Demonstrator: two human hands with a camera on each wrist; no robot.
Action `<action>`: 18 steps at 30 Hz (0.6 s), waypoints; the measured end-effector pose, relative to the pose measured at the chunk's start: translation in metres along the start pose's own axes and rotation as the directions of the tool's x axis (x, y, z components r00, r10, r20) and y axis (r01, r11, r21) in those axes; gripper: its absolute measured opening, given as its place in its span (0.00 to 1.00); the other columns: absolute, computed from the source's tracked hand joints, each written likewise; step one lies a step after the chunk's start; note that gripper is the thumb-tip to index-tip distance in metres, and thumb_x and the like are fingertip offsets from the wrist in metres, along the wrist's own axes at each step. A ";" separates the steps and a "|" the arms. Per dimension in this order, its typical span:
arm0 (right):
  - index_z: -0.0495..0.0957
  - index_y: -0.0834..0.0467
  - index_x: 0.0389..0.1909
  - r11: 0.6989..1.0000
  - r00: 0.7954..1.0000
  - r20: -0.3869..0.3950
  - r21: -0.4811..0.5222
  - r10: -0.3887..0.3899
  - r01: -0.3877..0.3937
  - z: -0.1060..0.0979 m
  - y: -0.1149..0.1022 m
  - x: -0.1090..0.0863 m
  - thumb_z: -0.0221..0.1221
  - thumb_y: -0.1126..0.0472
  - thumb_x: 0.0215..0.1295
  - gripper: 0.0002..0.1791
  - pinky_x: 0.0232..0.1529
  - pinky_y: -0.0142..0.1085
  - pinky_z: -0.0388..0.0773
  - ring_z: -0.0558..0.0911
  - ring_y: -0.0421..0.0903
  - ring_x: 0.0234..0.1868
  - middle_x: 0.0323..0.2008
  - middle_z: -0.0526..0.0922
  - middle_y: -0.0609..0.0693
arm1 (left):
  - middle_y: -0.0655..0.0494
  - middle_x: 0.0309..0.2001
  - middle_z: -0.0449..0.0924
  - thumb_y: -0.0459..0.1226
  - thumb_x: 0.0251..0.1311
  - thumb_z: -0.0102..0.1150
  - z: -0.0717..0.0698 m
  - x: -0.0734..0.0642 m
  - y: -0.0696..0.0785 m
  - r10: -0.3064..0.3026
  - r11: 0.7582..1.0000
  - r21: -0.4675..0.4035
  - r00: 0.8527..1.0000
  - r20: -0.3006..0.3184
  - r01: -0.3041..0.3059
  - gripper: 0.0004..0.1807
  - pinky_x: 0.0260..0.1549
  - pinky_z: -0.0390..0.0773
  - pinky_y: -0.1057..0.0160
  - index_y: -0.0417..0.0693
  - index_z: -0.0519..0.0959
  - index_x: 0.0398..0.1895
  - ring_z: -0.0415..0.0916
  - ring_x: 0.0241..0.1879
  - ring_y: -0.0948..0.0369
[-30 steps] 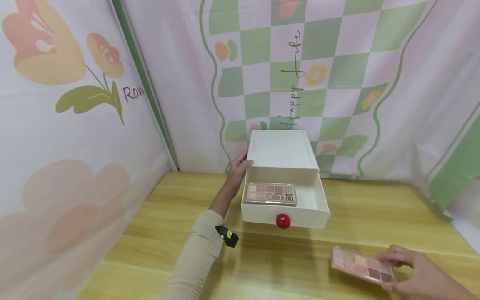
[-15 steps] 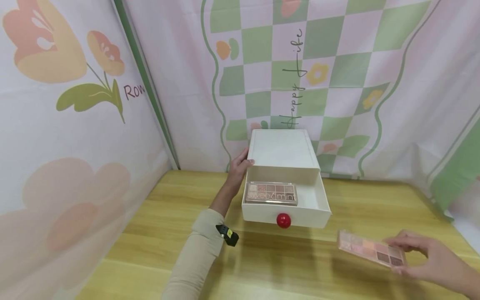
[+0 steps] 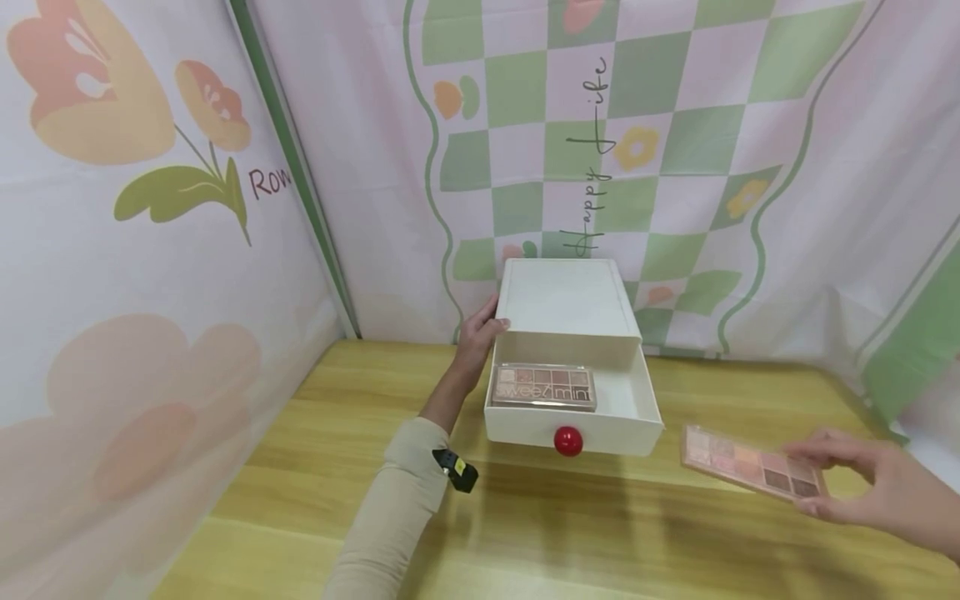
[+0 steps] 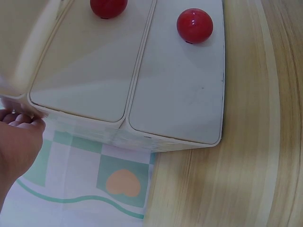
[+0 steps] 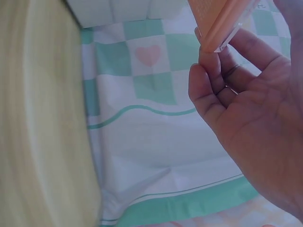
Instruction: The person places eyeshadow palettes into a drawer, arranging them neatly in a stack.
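Observation:
A white drawer cabinet (image 3: 566,296) stands on the table against the back curtain, its top drawer (image 3: 525,429) pulled out. Inside, on the left, lies an eyeshadow palette (image 3: 543,387) with lettering on its clear lid. My left hand (image 3: 476,342) holds the cabinet's left side, thumb over the front corner; in the left wrist view its fingers (image 4: 21,120) are partly hidden. Right of the drawer, my right hand (image 3: 862,479) pinches another eyeshadow palette (image 3: 750,462) by its right end, above the table. In the right wrist view that palette (image 5: 220,21) appears edge-on between thumb and fingers.
A red round knob (image 3: 567,441) sticks out of the drawer front. Below the pulled-out drawer are shut drawers (image 4: 177,90) with red knobs (image 4: 194,25). The wooden table (image 3: 315,467) is bordered by printed curtains (image 3: 375,167) at the left, back and right.
My right hand has raised the palette off the table area and moved it up and slightly right in the head view. The left hand, cabinet and palette in the drawer stay put.

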State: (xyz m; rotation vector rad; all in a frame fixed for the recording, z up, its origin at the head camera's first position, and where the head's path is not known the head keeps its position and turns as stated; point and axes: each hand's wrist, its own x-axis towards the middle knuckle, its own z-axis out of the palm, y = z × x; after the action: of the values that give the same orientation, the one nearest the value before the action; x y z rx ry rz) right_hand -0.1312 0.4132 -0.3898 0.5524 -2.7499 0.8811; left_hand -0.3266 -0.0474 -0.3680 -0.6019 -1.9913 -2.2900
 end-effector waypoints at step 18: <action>0.80 0.47 0.59 0.999 0.999 -0.010 0.025 0.043 -0.043 -0.034 -0.026 0.036 0.74 0.69 0.49 0.34 0.67 0.74 0.61 0.60 0.08 0.54 0.49 0.71 0.16 | 0.42 0.81 0.51 0.39 0.62 0.50 -0.001 0.000 0.000 0.003 1.000 0.013 1.000 -0.003 -0.003 0.41 0.80 0.56 0.53 0.37 0.54 0.79 0.51 0.81 0.49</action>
State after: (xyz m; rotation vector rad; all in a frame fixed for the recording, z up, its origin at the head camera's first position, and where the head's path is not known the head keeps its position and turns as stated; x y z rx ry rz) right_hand -0.1510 0.4035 -0.3379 0.4935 -2.7551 0.9260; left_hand -0.3269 -0.0479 -0.3681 -0.5992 -2.0010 -2.2725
